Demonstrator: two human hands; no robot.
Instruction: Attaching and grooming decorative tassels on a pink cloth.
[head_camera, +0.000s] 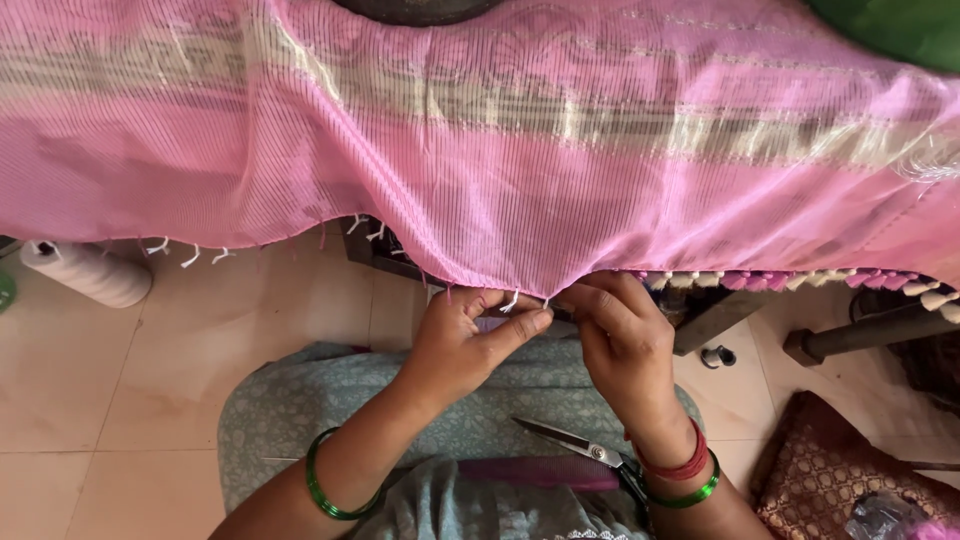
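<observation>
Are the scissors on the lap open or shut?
Shut. The scissors lie on the lap with both blades together in one point; neither hand touches them.

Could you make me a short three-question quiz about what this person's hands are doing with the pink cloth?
1. True or false: both hands pinch the lower edge of the pink cloth.
2. What lies on the lap? A) scissors B) hammer C) spoon
3. What stands on the floor at far left?

Key:
1. True: the left hand and right hand meet at the edge.
2. A, scissors.
3. A white thread spool.
</observation>
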